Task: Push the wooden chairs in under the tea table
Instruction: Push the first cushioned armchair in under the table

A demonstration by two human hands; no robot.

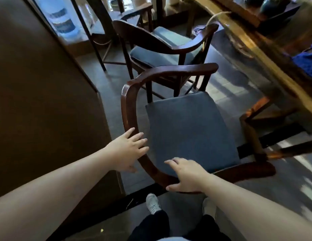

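Note:
A dark wooden chair (131,103) with a curved backrest and a blue seat cushion (190,129) stands right in front of me, its seat facing the tea table (252,47) on the right. My left hand (127,150) lies flat on the curved back rail, fingers spread. My right hand (186,174) rests on the same rail nearer to me, fingers apart, thumb under the edge. A second, similar chair (151,39) stands beyond the first, also out from the table.
A brown wall or cabinet (43,101) runs along the left, leaving a narrow aisle. A water bottle (63,20) stands at the far left. A table leg (252,133) is to the right of the near chair. My feet (153,204) are just behind the chair.

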